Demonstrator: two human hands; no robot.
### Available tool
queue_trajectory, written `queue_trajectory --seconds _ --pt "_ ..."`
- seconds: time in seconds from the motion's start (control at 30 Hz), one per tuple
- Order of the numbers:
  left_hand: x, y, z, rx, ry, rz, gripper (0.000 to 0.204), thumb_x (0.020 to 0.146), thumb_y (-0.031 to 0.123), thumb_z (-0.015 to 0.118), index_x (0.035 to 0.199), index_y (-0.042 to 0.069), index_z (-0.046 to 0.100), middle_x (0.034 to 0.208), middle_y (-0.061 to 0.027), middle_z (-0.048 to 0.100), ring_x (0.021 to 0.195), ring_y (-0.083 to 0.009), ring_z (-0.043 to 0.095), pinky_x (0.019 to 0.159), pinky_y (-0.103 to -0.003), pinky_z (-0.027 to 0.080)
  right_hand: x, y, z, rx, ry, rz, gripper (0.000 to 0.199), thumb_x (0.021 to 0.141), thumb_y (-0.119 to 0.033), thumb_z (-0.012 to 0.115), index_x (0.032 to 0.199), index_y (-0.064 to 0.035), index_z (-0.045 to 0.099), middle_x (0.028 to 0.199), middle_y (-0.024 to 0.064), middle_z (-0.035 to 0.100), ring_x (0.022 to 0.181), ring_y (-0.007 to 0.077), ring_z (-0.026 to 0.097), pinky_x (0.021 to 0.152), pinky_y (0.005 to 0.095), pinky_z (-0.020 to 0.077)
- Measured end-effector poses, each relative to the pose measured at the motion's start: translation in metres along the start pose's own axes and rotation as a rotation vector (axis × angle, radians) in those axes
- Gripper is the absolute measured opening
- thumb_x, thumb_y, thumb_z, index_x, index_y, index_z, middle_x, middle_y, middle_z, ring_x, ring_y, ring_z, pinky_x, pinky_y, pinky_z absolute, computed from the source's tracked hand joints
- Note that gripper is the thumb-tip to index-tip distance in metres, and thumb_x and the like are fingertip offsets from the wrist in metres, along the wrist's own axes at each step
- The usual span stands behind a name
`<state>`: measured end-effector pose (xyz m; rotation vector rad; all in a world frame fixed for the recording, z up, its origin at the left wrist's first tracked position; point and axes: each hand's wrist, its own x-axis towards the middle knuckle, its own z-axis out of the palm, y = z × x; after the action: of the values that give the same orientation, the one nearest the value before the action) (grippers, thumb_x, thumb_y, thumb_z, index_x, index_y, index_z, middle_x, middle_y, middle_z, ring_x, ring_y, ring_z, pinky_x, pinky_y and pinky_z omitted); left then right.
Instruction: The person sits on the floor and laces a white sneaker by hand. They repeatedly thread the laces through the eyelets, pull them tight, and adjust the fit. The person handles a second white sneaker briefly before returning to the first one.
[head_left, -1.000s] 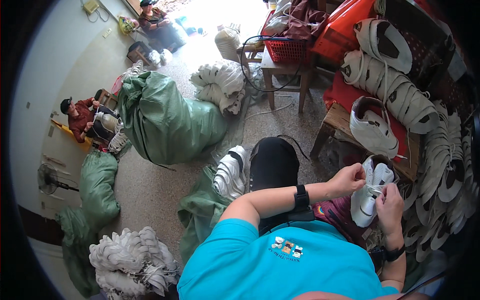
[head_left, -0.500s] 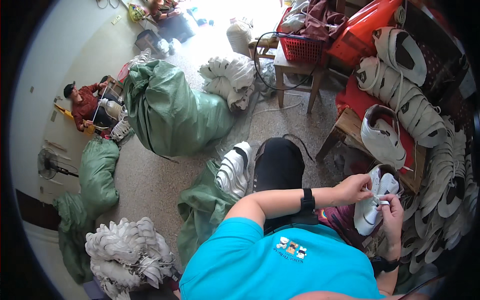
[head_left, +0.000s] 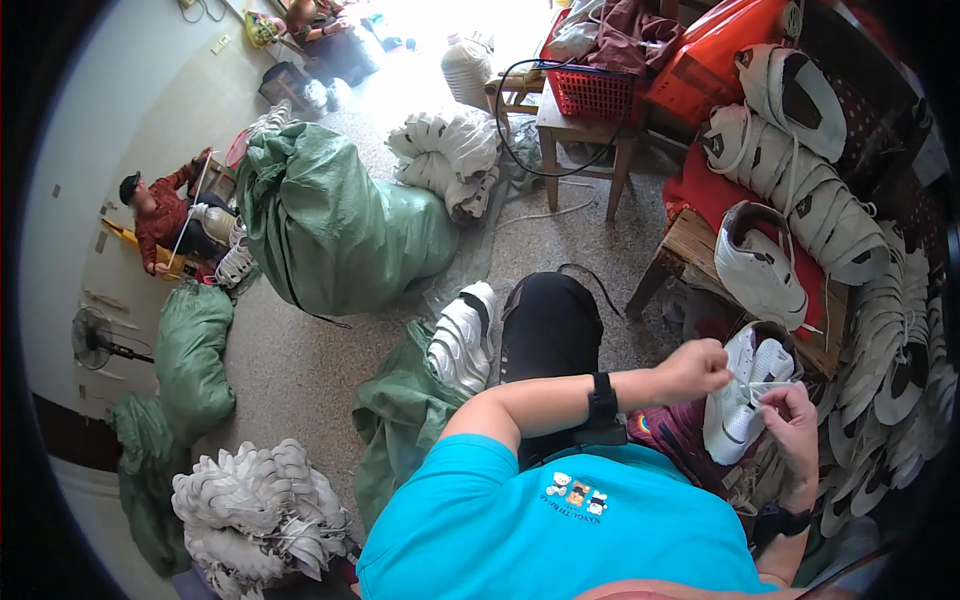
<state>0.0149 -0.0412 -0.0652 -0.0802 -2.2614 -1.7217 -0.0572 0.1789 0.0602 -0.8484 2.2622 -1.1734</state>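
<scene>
A white shoe upper (head_left: 728, 428) rests near my lap at the right, with its dark-lined opening turned away from me. My left hand (head_left: 694, 368) is closed at its left side, pinching one end of a thin white shoelace (head_left: 757, 387). On the other side of the upper, my right hand (head_left: 792, 420) pinches the lace between thumb and fingers. The lace runs across the upper between my hands. Just beyond, another white shoe upper (head_left: 762, 268) with a loose lace lies on a wooden bench (head_left: 690, 250).
Stacked white uppers (head_left: 800, 200) and a hanging heap (head_left: 885, 370) crowd the right. Green sacks (head_left: 335, 225) and bundled uppers (head_left: 255, 510) stand on the floor at left. A red basket (head_left: 590, 93) sits on a stool. A seated co-worker (head_left: 165, 220) handles a long lace at far left.
My hands have moved apart, the left drawing away leftward from the upper, and the lace now stretches between them. The co-worker's raised arm has shifted slightly. The whole view has shifted slightly.
</scene>
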Motion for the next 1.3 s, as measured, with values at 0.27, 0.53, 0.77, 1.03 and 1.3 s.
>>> queue_trajectory --seconds 0.27,0.53,0.77,1.03,1.3 --pt "0.010 0.022 -0.084 -0.731 0.161 -0.515 0.015 0.088 0.016 0.068 0.075 0.012 0.060 0.063 0.0063 0.049 0.055 -0.0039 0.043 0.049 -0.024 0.033 0.002 0.005 0.011 -0.263 0.064 -0.205 0.016 0.077 0.000 0.066 0.093 -0.0015 0.063 0.093 0.0125 0.059 0.087 0.0282 0.058 0.075 0.0342 0.0467" --pt "0.008 0.021 -0.080 -0.626 0.176 -0.476 0.025 0.098 0.029 0.065 0.078 0.015 0.059 0.068 0.0093 0.048 0.060 -0.0010 0.040 0.054 -0.021 0.030 0.015 0.023 0.018 -0.614 0.243 -0.350 0.033 0.084 -0.014 0.069 0.111 -0.0050 0.052 0.112 0.0183 0.053 0.100 0.0395 0.058 0.082 0.0451 0.0499" --pt "0.021 0.020 -0.054 -0.481 0.021 -0.525 0.030 0.100 0.031 0.061 0.084 0.006 0.066 0.067 0.0059 0.049 0.062 -0.0030 0.040 0.056 -0.021 0.030 0.009 0.045 -0.014 -0.417 0.208 -0.249 0.016 0.088 -0.013 0.068 0.097 -0.0041 0.059 0.101 0.0103 0.050 0.089 0.0271 0.060 0.078 0.0368 0.0490" --pt "0.004 0.021 -0.072 -0.439 0.151 -0.420 0.026 0.097 0.017 0.061 0.072 0.010 0.057 0.069 0.0061 0.047 0.064 -0.0033 0.038 0.058 -0.022 0.027 0.007 0.058 -0.032 0.363 0.031 -0.026 0.012 0.093 -0.012 0.064 0.088 -0.0024 0.069 0.106 -0.0004 0.049 0.095 0.0103 0.051 0.084 0.0255 0.0435" --pt "0.009 0.029 -0.142 0.435 -0.150 0.010 0.006 0.091 0.007 0.065 0.093 0.001 0.068 0.087 -0.0078 0.056 0.076 -0.0189 0.053 0.068 -0.028 0.043 -0.030 0.077 -0.027 -0.352 0.320 -0.165 0.008 0.091 -0.012 0.067 0.090 -0.0042 0.069 0.100 0.0052 0.051 0.086 0.0130 0.054 0.078 0.0279 0.0450"
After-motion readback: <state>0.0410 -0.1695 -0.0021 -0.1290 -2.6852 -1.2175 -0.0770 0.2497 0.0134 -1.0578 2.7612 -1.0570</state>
